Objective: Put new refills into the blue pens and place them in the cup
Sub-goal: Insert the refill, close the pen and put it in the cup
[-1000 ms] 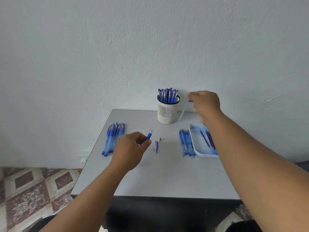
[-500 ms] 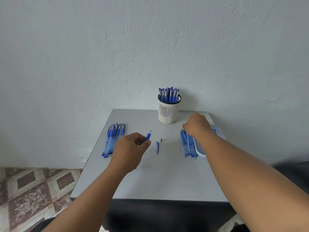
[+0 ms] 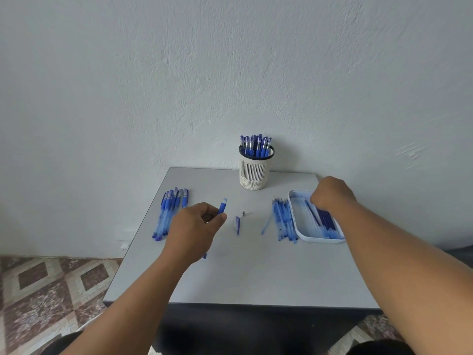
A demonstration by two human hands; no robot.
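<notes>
Left grip (image 3: pixel 197 228) around pen (image 3: pixel 222 206)

No text, label, brand, number or sign can be read anywhere, neither on the pens (image 3: pixel 171 211) nor on the cup (image 3: pixel 254 172) nor on the tray (image 3: pixel 299 226).

Head-worn view, down over table (image 3: pixel 243 278)

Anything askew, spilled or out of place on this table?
One pale refill lies slanted, apart from the neat refill pile left of the tray. Nothing is visibly spilled or damaged.
</notes>
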